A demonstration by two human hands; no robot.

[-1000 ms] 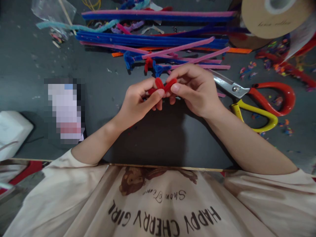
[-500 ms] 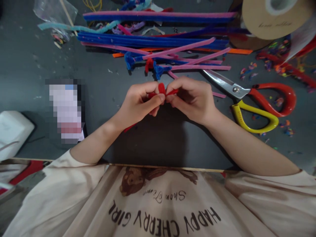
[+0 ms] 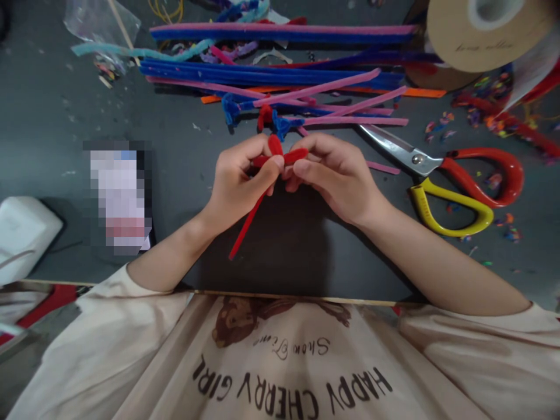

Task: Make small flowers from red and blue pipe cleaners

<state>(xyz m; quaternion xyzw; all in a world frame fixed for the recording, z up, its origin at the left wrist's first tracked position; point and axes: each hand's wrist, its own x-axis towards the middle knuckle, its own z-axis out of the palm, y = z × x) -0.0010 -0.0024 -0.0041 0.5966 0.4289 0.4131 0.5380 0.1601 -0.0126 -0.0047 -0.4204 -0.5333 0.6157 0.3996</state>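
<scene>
The red pipe cleaner [image 3: 275, 146] is sitting between the hands above the table [image 3: 184, 169], its straight tail slanting from beneath the left hand [image 3: 245, 178] toward the near edge. The left hand is pinching the base of its loops, while the right hand [image 3: 335, 172] is pinching the right-pointing loop. Toward the far left, a clear plastic bag [image 3: 94, 20] is lying crumpled, its contents unclear.

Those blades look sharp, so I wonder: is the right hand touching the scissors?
Apart. The head view shows a strip of dark tabletop between the right hand and the scissors.
</scene>
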